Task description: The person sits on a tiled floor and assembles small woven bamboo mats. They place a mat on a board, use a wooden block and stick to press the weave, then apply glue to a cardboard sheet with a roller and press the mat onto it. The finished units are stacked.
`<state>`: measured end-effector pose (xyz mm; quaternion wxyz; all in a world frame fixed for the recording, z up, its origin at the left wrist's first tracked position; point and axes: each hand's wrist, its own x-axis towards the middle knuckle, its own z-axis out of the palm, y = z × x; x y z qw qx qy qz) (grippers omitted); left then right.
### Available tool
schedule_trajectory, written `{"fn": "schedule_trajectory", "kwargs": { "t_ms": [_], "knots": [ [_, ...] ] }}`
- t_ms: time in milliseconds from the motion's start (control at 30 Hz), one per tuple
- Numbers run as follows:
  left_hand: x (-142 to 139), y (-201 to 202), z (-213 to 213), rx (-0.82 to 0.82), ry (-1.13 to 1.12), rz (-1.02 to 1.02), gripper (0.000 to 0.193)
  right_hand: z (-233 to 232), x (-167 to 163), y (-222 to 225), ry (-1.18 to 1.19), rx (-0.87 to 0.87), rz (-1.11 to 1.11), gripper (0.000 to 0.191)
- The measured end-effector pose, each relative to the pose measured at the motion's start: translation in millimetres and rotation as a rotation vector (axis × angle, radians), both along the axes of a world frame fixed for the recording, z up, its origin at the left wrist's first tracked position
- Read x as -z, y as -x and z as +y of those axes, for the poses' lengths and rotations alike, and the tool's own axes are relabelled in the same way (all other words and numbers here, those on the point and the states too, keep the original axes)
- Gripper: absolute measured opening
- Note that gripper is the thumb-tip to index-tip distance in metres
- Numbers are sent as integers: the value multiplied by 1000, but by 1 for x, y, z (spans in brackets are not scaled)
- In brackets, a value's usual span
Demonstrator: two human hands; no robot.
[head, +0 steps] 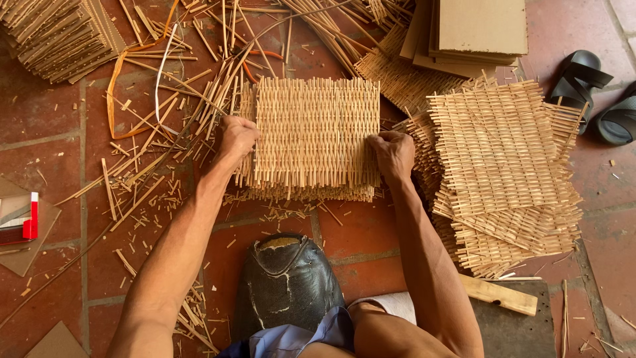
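Observation:
A square mat of woven pale cane [311, 132] lies on top of a low stack of like mats on the red tiled floor. My left hand [236, 137] grips its left edge with curled fingers. Across from it, my right hand [393, 154] clasps the right edge near the lower corner. Both forearms reach forward over a worn dark cushion [286, 282] in front of me.
A skewed pile of finished woven mats [503, 172] sits to the right. Cardboard sheets [474, 30] lie behind it. Loose cane strips and offcuts [165, 113] litter the left. Dark sandals [596, 93] are far right, a wooden block [500, 295] lower right, another mat stack [56, 36] top left.

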<state>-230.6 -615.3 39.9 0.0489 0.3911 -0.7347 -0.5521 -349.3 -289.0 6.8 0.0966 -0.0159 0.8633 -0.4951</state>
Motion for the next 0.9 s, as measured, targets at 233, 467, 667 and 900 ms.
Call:
{"fn": "schedule_trajectory", "kwargs": {
  "t_ms": [233,467,667,900],
  "knots": [
    [-5,6,1,-21,4,-120,14,-6,-3,4,-90,-39,168,31],
    [-5,4,0,-52,-21,-99,27,-4,4,4,-207,-48,230,29],
    [-14,6,1,-68,-42,-74,31,-4,0,0,-188,-61,294,26],
    [-5,6,2,39,12,-50,20,-10,-13,-2,-303,-49,176,26]
  ]
}}
